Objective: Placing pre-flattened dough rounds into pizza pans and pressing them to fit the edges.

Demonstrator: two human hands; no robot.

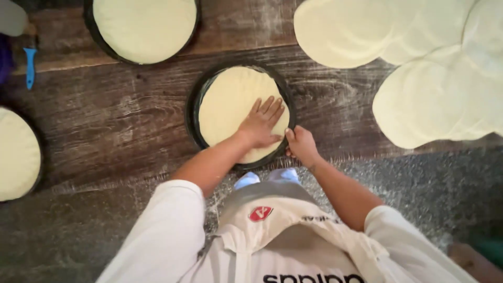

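Observation:
A round black pan lies on the dark wooden table in front of me, lined with a pale sheet of dough. My left hand rests flat on the dough's near right part, fingers spread and pointing away from me. My right hand curls at the pan's near right rim, fingers closed against the edge of the pan.
Two more dough-lined black pans sit at the top and the far left. Several loose dough rounds overlap at the upper right. A blue-handled tool lies at the left. The table's near edge meets a speckled grey floor.

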